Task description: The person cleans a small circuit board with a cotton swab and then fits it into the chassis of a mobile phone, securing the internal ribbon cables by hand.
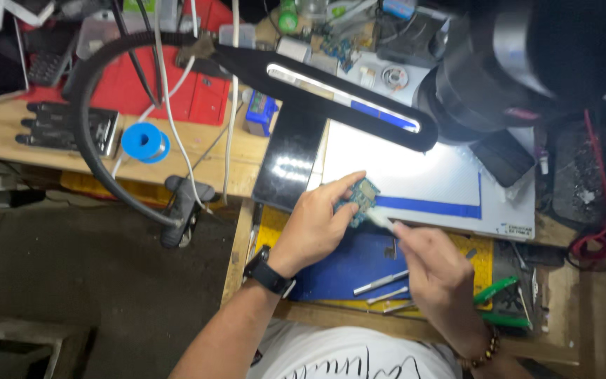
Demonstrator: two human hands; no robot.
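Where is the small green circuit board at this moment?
In the head view, the circuit board is held in the left hand, right of centre, above the blue mat.

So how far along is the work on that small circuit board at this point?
Done: the circuit board is out and lit under the desk lamp. In hand: the left hand holds it above the blue mat while the right hand puts a white-tipped tool to its edge. Left: metal tools lie unused on the mat.
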